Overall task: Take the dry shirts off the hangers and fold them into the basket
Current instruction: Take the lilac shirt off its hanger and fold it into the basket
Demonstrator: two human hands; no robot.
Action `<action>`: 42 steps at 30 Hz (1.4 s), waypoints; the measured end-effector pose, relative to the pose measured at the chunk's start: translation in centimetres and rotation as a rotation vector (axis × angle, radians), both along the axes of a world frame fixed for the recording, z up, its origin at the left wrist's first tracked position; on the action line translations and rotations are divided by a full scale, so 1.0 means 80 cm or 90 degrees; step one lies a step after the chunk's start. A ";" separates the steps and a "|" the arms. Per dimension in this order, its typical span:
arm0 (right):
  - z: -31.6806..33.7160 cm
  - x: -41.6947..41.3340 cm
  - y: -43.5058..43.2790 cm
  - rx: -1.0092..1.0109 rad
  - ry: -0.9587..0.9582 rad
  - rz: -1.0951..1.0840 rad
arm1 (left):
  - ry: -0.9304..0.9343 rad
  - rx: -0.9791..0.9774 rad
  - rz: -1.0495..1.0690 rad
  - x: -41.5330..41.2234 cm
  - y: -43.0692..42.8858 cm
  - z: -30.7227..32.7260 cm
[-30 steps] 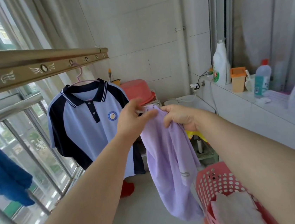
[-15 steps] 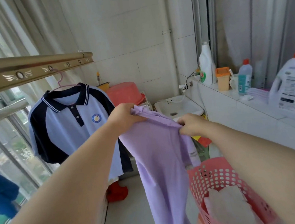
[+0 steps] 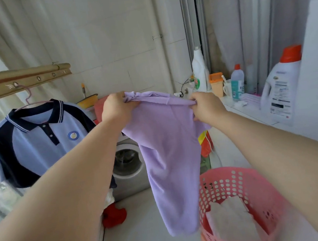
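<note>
head view: the left hand (image 3: 117, 109) has its fingers curled tight around a bunched corner of the lilac shirt (image 3: 167, 151), and the right hand (image 3: 206, 107) pinches the other end of the same top edge, thumb pressed against the fingers. the edge is stretched nearly level between the two hands, and the rest of the shirt hangs straight down in front of both forearms, its lower end just beside the pink basket (image 3: 260, 184) (which holds a folded white cloth (image 3: 233, 221)). to the left, a blue and navy polo shirt (image 3: 37, 142) hangs on a pink hanger (image 3: 27, 95) from the gold drying rail (image 3: 21, 80). behind the lilac shirt stands a washing machine (image 3: 128, 163). detergent bottles (image 3: 281, 86) sit on the white ledge (image 3: 252, 109) at right.
</note>
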State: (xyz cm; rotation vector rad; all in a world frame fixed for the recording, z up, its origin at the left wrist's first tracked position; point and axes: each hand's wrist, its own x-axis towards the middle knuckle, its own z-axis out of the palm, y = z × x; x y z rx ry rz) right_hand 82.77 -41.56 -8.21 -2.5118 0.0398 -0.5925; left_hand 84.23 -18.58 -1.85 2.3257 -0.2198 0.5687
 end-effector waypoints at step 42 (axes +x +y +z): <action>-0.262 -0.349 -0.033 0.034 0.414 0.103 | 0.647 0.599 -0.490 -0.308 -0.090 -0.290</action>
